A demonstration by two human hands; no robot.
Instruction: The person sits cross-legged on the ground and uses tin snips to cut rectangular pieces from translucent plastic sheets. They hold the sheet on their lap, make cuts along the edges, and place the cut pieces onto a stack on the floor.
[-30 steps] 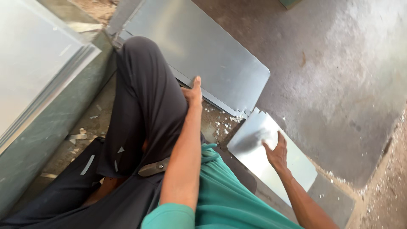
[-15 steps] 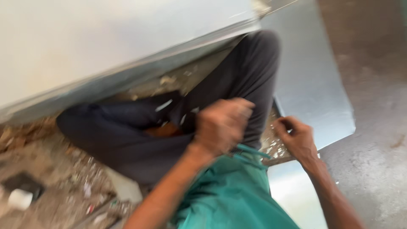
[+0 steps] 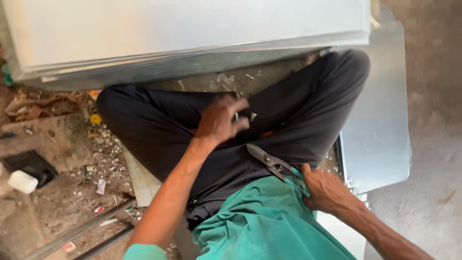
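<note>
1. Two hands are in view, and both belong to the seated person in black trousers (image 3: 159, 130) and a green shirt (image 3: 269, 226).
2. Only one thing here looks like a container: a small white one (image 3: 22, 181) at 9 o'clock, lying on the dirt floor (image 3: 53, 207) beside a dark flat object (image 3: 30, 164). What is inside it I cannot tell.
3. Metal snips (image 3: 271, 161) with grey blades and teal handles lie across the person's lap, near the centre of the view; the blades point toward 10 o'clock and the handles toward 4 o'clock.
4. The right hand (image 3: 327, 188) is at 4 o'clock from the snips, its fingers curled at the handle end by the edge of the shirt. Whether it really grips the handles, I cannot tell, because shirt and hand cover that part.
5. The left hand (image 3: 220, 119) is at 10 o'clock from the snips, near but not touching them. It is over the thigh, half closed with bent fingers, and it is blurred, so I cannot tell if it has hold of anything.
6. A big stack of sheet metal (image 3: 192, 33) fills the view at 12 o'clock, just behind the knees.
7. One more flat metal sheet (image 3: 380, 130) lies on the floor at 3 o'clock, partly under the person's leg.
8. Small scraps and litter (image 3: 108, 163) are spread over the floor at 8 o'clock, and two thin rods (image 3: 82, 236) lie near 7 o'clock.
</note>
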